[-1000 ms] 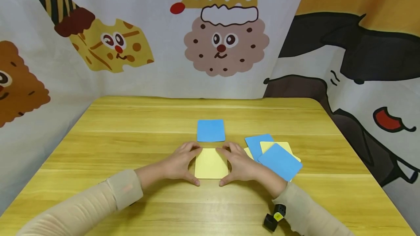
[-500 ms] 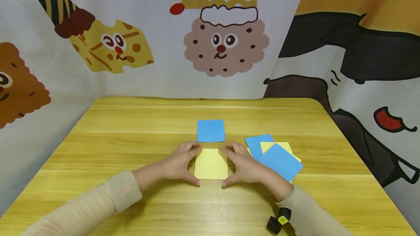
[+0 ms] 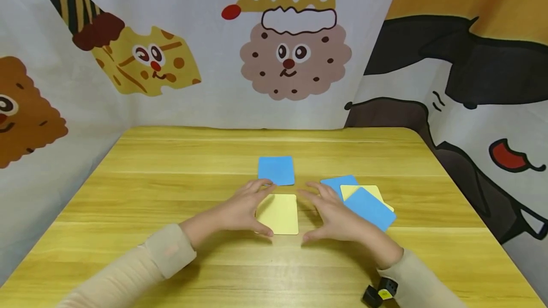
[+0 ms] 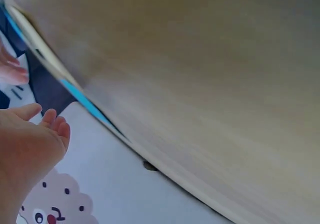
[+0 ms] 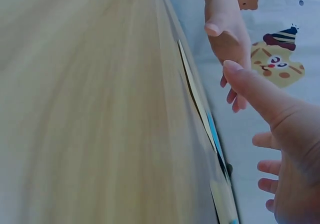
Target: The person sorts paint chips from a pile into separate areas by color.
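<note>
In the head view, a square yellow card [image 3: 280, 215] lies flat on the wooden table. Over its left side reaches my left hand [image 3: 244, 208], fingers and thumb spread apart and overlapping the card's edge. My right hand [image 3: 340, 215] hovers just right of the card, thumb and fingers spread, with a gap between them and its edge. Neither hand grips anything. Behind the yellow card lies a square blue card [image 3: 276, 170], its lower left corner near my left fingertips. Both wrist views show loosely extended fingers, of the left hand [image 4: 30, 144] and the right hand [image 5: 295, 154].
To the right, partly behind my right hand, is a loose overlapping pile with a blue card [image 3: 370, 208] on top, a yellow card [image 3: 372, 191] and another blue card [image 3: 340, 185]. A cartoon-printed cloth [image 3: 192, 108] hangs around the wooden table [image 3: 171, 274].
Both hands have shifted right: the left now covers the yellow card's left edge, while the right has drawn away from its right edge towards the pile. The cards look unmoved.
</note>
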